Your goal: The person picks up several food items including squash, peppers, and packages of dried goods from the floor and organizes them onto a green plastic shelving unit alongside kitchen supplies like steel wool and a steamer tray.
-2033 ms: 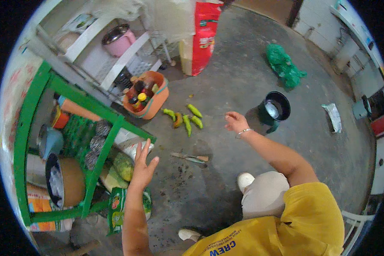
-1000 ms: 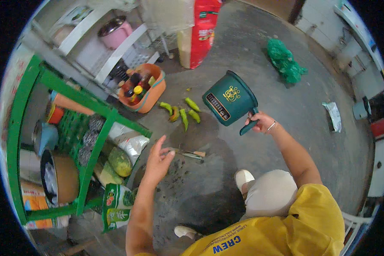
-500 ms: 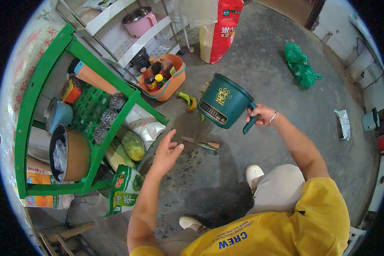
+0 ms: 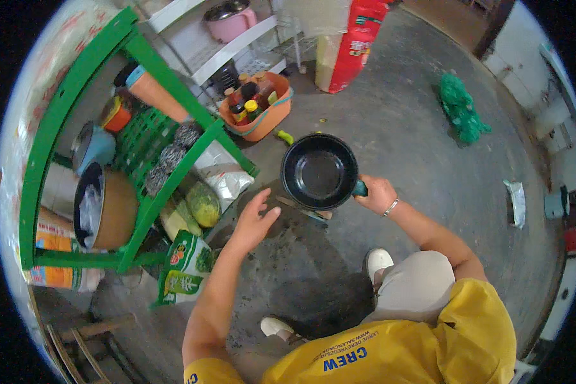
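Note:
My right hand [image 4: 376, 194] is closed round the handle of a dark green pot [image 4: 320, 171]. Its opening faces up toward me, showing a black inside with nothing in it. To the left of the pot, my left hand [image 4: 256, 221] hovers with its fingers apart, touching nothing. Partly hidden under the pot, a knife with a wooden handle [image 4: 323, 215] lies on the floor. Just beyond the pot's rim lies a green pepper [image 4: 285, 137], also on the floor.
At left stands a green rack [image 4: 163, 224] with steel wool balls [image 4: 171, 157] and a brown pot [image 4: 112, 208]. An orange basket [image 4: 272, 115] of bottles sits beyond it, near a white shelf with a pink pot [image 4: 229, 22]. A green plastic bag [image 4: 462, 109] lies far right.
My right hand has tipped the pot from showing its outer side to showing its inside, drawing it lower and slightly left. My left hand stays open and has moved slightly right.

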Motion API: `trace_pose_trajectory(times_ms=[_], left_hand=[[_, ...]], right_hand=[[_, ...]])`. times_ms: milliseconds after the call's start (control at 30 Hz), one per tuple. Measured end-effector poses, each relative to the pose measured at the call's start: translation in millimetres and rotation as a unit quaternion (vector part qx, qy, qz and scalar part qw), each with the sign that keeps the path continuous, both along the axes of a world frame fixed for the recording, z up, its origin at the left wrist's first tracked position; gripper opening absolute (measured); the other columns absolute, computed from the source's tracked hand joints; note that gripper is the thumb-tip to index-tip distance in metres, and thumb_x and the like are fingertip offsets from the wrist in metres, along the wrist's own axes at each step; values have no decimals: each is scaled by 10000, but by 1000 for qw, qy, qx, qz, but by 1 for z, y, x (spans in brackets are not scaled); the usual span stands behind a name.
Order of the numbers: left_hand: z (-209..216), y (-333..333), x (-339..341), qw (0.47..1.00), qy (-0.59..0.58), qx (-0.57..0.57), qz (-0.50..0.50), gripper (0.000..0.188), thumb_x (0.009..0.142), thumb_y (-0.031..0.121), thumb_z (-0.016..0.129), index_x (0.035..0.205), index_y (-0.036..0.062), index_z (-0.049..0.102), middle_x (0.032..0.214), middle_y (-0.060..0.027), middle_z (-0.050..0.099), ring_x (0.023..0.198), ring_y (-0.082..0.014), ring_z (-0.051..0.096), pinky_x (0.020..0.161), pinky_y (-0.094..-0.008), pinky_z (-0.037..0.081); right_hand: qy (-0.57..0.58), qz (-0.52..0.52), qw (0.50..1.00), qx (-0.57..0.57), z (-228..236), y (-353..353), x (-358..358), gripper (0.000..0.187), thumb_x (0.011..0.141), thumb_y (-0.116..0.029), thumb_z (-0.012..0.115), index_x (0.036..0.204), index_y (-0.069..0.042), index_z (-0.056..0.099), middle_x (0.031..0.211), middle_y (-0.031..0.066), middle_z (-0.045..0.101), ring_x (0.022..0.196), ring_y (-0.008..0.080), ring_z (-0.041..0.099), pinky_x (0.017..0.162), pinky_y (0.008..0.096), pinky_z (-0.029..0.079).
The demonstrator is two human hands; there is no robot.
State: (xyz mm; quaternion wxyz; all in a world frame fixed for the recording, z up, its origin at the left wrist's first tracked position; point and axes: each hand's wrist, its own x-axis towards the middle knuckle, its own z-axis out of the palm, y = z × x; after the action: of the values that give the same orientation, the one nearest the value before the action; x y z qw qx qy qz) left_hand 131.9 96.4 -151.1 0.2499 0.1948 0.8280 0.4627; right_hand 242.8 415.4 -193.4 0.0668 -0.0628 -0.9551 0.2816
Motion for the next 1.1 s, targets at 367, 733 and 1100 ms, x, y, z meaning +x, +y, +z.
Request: trace_pose_trajectory(times_ms=[367,733,1100], left_hand=[[4,15,8,993,73,62,73,450,806,198,633,1205,35,503,1032,-145,575,882,-203,582,784,-314,454],[46,32,28,969,246,2,25,482,764,147,647,1198,5,495,997,-178,554,896,-292,568,780,-362,459],[74,52,41,921,390,-15,-12,553,722,213,692,1171,-46,500,1046,-210,522,952,-350,530,815,-392,441]], right_hand=[[-40,69,992,-102,8,-27,3,276,657,-237,661,831,-52,554,708,188,591,670,370,589,604,431,472],[-1,44,988,-147,-4,-23,15,282,661,-216,669,857,-44,563,694,177,590,645,357,590,581,398,470],[56,56,968,-239,-22,-15,14,405,658,-136,653,1041,-59,550,797,181,611,719,318,609,636,378,477]])
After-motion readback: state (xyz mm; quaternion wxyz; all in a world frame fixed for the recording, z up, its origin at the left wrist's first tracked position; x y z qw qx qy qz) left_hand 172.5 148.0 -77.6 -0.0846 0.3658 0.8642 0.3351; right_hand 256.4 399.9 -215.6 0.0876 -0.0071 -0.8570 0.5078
